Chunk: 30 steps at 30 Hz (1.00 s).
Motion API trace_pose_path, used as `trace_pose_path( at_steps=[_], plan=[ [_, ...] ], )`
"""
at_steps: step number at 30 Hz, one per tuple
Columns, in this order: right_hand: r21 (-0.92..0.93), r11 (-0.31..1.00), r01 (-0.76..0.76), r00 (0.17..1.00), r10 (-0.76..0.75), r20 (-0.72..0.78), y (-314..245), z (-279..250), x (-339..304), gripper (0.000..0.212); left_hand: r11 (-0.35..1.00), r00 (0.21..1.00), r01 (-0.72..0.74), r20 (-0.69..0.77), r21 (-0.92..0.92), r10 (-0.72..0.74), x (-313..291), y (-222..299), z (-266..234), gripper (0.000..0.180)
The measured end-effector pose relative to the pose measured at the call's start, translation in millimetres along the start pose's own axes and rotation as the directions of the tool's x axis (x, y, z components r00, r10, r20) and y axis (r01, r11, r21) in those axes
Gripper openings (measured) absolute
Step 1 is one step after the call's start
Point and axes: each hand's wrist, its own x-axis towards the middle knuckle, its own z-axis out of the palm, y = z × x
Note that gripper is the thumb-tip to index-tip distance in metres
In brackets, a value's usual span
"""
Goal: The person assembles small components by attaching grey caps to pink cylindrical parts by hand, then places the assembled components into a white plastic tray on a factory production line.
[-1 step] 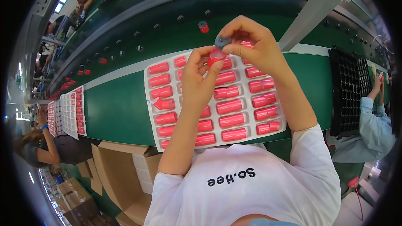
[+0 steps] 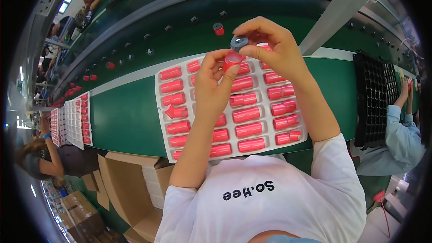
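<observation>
Above the far part of a white moulded tray (image 2: 159,96), my left hand (image 2: 213,78) pinches a short pink cylinder (image 2: 232,63) by its sides, with the open end facing up. My right hand (image 2: 274,47) grips a small round dark grey part (image 2: 239,42) between thumb and fingers, just above and beside the cylinder's mouth. A small gap seems to show between the two. Beneath my hands, the tray's pockets hold rows of pink cylinders (image 2: 247,114), some of them in stepped or cut shapes. My left forearm hides part of the tray.
A pink piece with a dark top (image 2: 218,29) stands on the green conveyor beyond, among several small dark parts (image 2: 150,52). Black gridded trays (image 2: 371,99) lie right, beside a co-worker in blue sleeves. An open cardboard box (image 2: 123,189) sits at lower left. A metal post (image 2: 339,11) rises far right.
The dark grey part has turned in my right fingers, so a shiny spot at its centre now shows. My left hand and the pink cylinder have barely moved.
</observation>
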Motion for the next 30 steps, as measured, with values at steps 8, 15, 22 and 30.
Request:
trace_pose_path(
  at_steps=[8,15,22,30],
  plan=[
    [0.003,0.993,0.122,0.989,-0.121,-0.081,14.4,26.0,-8.8,0.021,0.993,0.992,-0.013,-0.124,-0.116,-0.002,-3.7,2.1,-2.3,0.034],
    [0.139,0.982,0.130,0.961,-0.090,-0.261,17.6,35.8,-12.2,0.017,0.997,0.989,-0.077,-0.122,0.014,0.078,-2.6,-1.0,-1.7,0.033],
    [-0.085,0.986,0.146,0.981,-0.156,-0.119,22.0,36.3,-13.6,0.019,0.994,0.982,-0.095,-0.168,-0.053,0.085,-5.1,-8.7,2.9,0.028],
    [0.107,0.989,0.104,0.990,-0.093,-0.110,25.2,38.0,-15.5,0.015,0.993,0.981,-0.113,-0.166,-0.045,0.104,-5.2,-8.2,1.6,0.028]
  ],
)
